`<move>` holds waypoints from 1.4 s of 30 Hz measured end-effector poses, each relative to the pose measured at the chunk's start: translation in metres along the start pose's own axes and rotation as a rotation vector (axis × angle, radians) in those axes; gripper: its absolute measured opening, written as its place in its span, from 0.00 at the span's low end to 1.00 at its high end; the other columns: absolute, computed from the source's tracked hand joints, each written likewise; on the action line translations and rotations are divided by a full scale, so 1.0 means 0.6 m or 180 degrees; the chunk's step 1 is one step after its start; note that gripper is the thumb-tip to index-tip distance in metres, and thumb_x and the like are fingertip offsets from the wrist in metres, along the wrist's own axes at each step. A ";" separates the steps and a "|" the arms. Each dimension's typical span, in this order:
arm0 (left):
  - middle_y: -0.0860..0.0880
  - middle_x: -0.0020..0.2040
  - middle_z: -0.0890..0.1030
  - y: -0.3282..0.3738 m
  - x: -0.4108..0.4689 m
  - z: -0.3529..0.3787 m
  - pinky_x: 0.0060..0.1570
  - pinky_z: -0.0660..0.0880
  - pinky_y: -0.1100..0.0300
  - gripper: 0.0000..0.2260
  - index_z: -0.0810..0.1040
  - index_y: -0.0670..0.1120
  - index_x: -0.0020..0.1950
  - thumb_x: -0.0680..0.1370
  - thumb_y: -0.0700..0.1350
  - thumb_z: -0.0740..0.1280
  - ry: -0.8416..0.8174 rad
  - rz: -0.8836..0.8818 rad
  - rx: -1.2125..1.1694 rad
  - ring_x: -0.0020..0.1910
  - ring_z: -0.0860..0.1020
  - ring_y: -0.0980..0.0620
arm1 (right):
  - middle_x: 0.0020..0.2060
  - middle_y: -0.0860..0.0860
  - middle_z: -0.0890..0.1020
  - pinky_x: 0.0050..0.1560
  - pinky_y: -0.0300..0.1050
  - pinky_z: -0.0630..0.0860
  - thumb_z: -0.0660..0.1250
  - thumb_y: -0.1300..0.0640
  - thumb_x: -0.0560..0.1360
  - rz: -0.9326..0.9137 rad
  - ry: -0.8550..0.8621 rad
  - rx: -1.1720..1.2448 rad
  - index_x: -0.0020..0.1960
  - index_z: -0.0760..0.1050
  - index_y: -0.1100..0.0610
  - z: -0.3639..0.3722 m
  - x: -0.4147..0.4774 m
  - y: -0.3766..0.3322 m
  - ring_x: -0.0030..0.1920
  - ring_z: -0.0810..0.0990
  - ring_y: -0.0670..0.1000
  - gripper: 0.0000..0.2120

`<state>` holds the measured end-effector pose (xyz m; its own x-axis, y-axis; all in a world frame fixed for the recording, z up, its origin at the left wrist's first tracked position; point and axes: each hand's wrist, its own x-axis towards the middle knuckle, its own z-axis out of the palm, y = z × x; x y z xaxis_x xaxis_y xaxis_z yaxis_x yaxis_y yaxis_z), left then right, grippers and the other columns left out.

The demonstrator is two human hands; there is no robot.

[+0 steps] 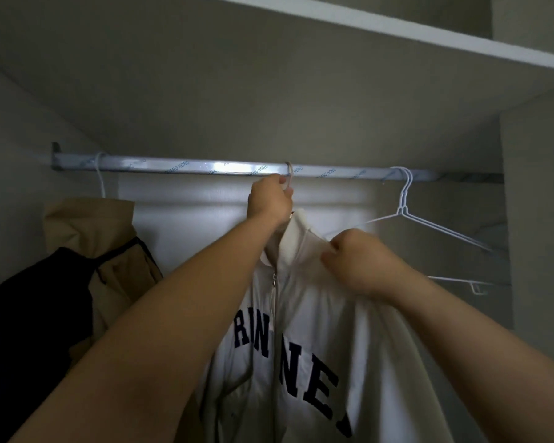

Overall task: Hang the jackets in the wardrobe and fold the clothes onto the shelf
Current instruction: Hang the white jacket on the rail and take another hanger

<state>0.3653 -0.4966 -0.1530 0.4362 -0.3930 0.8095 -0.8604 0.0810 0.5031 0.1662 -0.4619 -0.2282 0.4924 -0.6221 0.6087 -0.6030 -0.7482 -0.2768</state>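
A white zip jacket (304, 318) with dark block letters hangs in the middle of the wardrobe. Its hanger hook (289, 174) is over the metal rail (179, 166). My left hand (269, 199) grips the hook's neck just under the rail. My right hand (362, 263) pinches the jacket's fabric at its right shoulder, beside the collar. The hanger's body is hidden inside the jacket.
A tan jacket with a dark garment over it (93, 270) hangs at the left on a white hanger. Empty white wire hangers (406, 212) hang at the right. A white shelf (397, 30) runs above, and the wardrobe's side wall (538, 203) stands at the right.
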 end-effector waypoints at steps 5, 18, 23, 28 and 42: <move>0.46 0.54 0.84 -0.007 0.003 -0.030 0.55 0.73 0.63 0.04 0.82 0.47 0.45 0.79 0.44 0.68 -0.0246 -0.0223 -0.0202 0.55 0.80 0.48 | 0.48 0.60 0.80 0.36 0.41 0.65 0.61 0.62 0.78 -0.0127 0.0092 0.0113 0.40 0.67 0.59 0.025 -0.031 -0.067 0.44 0.78 0.58 0.07; 0.44 0.54 0.85 -0.106 -0.002 -0.197 0.62 0.76 0.52 0.08 0.85 0.42 0.49 0.79 0.40 0.65 0.0437 -0.0559 0.0321 0.57 0.81 0.45 | 0.46 0.55 0.78 0.40 0.38 0.69 0.66 0.61 0.78 -0.0713 -0.0192 0.0805 0.46 0.74 0.59 0.080 -0.030 -0.221 0.41 0.77 0.50 0.03; 0.45 0.55 0.84 -0.124 -0.007 -0.227 0.62 0.75 0.54 0.09 0.84 0.43 0.50 0.80 0.41 0.64 0.0604 -0.0567 0.0633 0.58 0.80 0.45 | 0.37 0.49 0.70 0.29 0.35 0.62 0.64 0.60 0.78 -0.0821 -0.0210 0.1042 0.35 0.61 0.52 0.102 -0.025 -0.238 0.32 0.67 0.44 0.16; 0.44 0.56 0.84 -0.117 -0.011 -0.229 0.56 0.75 0.57 0.09 0.83 0.42 0.52 0.81 0.42 0.63 0.0586 -0.0475 0.0907 0.57 0.80 0.45 | 0.36 0.48 0.69 0.30 0.35 0.64 0.65 0.59 0.77 -0.0826 -0.0145 0.1163 0.36 0.63 0.52 0.112 -0.023 -0.244 0.33 0.69 0.45 0.15; 0.42 0.56 0.83 -0.137 -0.018 -0.282 0.52 0.74 0.58 0.09 0.83 0.43 0.53 0.81 0.42 0.64 0.0724 -0.0705 0.1376 0.57 0.80 0.42 | 0.35 0.49 0.69 0.37 0.42 0.69 0.65 0.59 0.77 -0.0996 -0.0183 0.1256 0.35 0.62 0.52 0.126 -0.022 -0.286 0.33 0.69 0.46 0.16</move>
<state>0.4759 -0.3439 -0.1514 0.6244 -0.1456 0.7674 -0.7503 -0.3849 0.5375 0.3105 -0.3429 -0.2452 0.6521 -0.3574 0.6686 -0.1433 -0.9241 -0.3542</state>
